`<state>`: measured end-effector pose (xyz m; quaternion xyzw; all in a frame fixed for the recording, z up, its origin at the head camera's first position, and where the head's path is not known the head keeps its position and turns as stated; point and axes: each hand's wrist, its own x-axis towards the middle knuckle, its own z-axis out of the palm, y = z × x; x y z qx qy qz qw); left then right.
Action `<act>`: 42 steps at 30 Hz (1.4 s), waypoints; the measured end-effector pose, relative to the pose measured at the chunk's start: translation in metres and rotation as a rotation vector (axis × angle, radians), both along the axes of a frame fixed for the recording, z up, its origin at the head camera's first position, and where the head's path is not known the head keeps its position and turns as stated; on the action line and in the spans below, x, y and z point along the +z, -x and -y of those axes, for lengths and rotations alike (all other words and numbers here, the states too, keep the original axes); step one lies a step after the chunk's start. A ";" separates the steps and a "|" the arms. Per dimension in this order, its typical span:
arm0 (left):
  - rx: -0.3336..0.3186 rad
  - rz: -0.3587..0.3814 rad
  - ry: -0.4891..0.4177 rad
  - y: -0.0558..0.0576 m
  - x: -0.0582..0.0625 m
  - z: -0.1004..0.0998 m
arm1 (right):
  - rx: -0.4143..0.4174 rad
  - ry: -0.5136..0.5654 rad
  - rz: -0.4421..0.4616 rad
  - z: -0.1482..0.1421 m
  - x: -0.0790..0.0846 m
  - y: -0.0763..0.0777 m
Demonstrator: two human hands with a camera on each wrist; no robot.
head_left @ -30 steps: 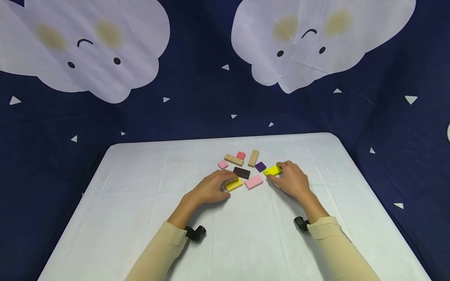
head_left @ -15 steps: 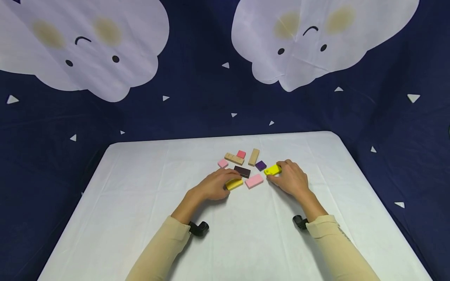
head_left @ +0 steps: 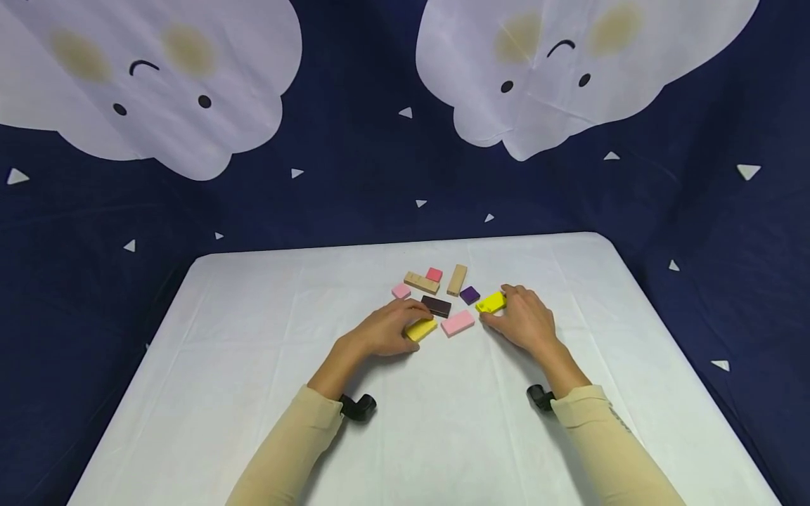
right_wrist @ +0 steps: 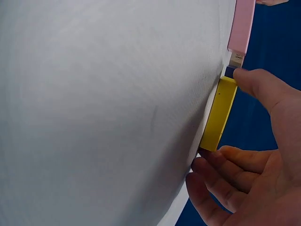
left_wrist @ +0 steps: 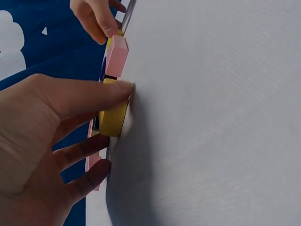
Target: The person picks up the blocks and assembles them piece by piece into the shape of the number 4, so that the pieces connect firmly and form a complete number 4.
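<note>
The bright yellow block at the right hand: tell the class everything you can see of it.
The bright yellow block is oblong and smooth-sided, perhaps painted wood; a mark on top is too small to read. It seems to lie flat on the white table, slantwise, close to the purple block. The right hand grips it, thumb at one end, fingertips at the other.

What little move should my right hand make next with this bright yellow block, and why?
Probably a small lift straight up. Your right hand holds the bright yellow block by opposite ends, and the purple block lies very close beside it, so lifting seems less likely than sliding to knock that neighbor.
</note>
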<state>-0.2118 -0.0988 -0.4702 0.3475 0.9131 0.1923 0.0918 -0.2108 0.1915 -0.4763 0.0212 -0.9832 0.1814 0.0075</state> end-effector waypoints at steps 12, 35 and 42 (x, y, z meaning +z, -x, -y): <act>-0.010 0.066 -0.021 0.002 0.004 0.009 | 0.002 0.011 -0.015 0.000 0.001 0.000; 0.036 0.070 -0.030 0.001 0.001 0.007 | 0.001 -0.001 0.014 -0.001 0.002 0.000; 0.037 0.063 -0.031 0.000 0.000 0.008 | 0.000 0.011 0.010 0.000 0.004 -0.002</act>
